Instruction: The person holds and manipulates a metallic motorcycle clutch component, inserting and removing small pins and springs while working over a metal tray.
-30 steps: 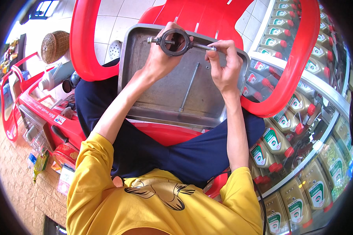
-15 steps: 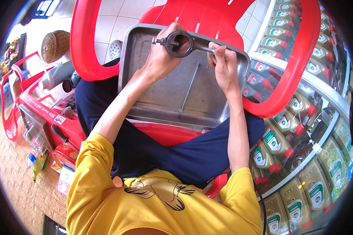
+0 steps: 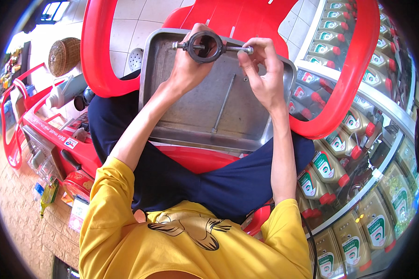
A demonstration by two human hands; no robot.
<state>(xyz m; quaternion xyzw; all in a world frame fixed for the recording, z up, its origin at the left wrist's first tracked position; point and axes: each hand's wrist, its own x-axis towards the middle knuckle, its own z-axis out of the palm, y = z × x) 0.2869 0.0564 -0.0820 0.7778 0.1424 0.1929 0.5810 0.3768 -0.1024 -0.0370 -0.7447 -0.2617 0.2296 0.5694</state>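
My left hand (image 3: 189, 70) is closed around a dark metal ring clamp (image 3: 205, 60), held above the far part of a metal tray (image 3: 170, 109). The ring's opening faces me. A short bolt (image 3: 178, 45) sticks out of its left side, and a longer bolt (image 3: 235, 49) runs out to the right. At that longer bolt's outer end, the thumb and forefinger of my right hand (image 3: 268, 76) pinch around the hex end, other fingers loosely curled. On the tray floor lies a long thin threaded rod (image 3: 225, 103), with a small nut (image 3: 245, 79) near its far end.
The tray rests on my lap and against a red plastic chair (image 3: 246, 23). To the right, a glass display case (image 3: 386, 111) holds many gold bottles (image 3: 328, 167) with red caps. At left are a woven basket (image 3: 65, 56) and a red table (image 3: 56, 132) with assorted items.
The ring clamp has shifted slightly left and up with my left hand. My right hand's fingers have opened out and changed their hold at the bolt's end, which now shows more.
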